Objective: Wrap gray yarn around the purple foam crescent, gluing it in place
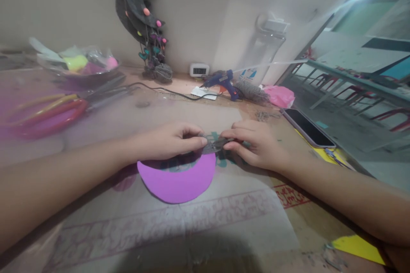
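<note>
Over the purple foam disc (179,181), left hand (166,140) and right hand (256,143) both pinch a grey piece (212,146), its length running left-right; messy table (307,219), glue gun (222,80) by the wall.

L hand (169,141) + R hand (258,147) (both pinched)

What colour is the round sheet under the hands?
Bright purple. The head view shows the round sheet best.
</note>
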A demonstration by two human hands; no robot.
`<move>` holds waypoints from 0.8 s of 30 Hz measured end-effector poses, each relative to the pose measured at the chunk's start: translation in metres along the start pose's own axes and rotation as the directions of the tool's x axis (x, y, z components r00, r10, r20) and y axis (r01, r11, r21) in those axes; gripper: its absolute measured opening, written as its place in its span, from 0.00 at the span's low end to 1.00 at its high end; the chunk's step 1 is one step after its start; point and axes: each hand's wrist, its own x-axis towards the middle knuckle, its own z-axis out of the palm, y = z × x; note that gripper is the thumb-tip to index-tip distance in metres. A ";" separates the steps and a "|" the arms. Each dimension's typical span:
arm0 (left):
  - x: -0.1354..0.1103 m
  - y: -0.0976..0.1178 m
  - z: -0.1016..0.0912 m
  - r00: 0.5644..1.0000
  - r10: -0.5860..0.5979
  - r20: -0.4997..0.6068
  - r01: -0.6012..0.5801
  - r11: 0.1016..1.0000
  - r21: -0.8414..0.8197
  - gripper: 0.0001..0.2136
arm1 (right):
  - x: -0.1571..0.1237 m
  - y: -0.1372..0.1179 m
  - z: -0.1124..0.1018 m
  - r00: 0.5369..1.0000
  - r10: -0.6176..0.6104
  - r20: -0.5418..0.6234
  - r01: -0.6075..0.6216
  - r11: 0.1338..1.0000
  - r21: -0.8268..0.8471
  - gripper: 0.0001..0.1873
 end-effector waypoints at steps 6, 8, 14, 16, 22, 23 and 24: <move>0.000 0.002 0.001 1.000 0.011 -0.005 -0.011 1.000 -0.013 0.15 | 0.002 -0.003 0.001 0.999 -0.029 0.021 0.030 0.998 -0.050 0.15; 0.000 0.002 0.000 1.000 0.011 -0.002 -0.011 1.000 -0.010 0.15 | 0.002 -0.003 0.001 0.999 -0.039 0.014 0.040 0.998 -0.048 0.15; 0.000 0.001 0.000 1.000 0.014 -0.007 -0.014 1.000 -0.018 0.15 | 0.003 -0.001 0.002 1.000 -0.026 0.015 0.026 1.000 0.003 0.15; 0.000 0.001 0.000 1.000 0.019 -0.007 -0.019 1.000 -0.020 0.15 | 0.004 -0.001 0.002 0.999 -0.026 0.019 0.026 0.999 0.021 0.15; 0.000 -0.001 0.000 1.000 0.027 0.004 -0.027 0.999 -0.020 0.15 | 0.004 -0.001 0.003 0.999 -0.033 0.017 0.033 0.999 0.023 0.14; 0.000 -0.001 0.000 1.000 0.027 0.005 -0.027 1.000 -0.015 0.15 | 0.004 -0.001 0.003 0.999 -0.033 0.017 0.032 0.999 0.022 0.14; 0.000 0.000 0.000 1.000 0.028 0.004 -0.028 1.000 -0.013 0.15 | 0.004 -0.001 0.002 0.999 -0.034 0.013 0.033 0.999 0.020 0.14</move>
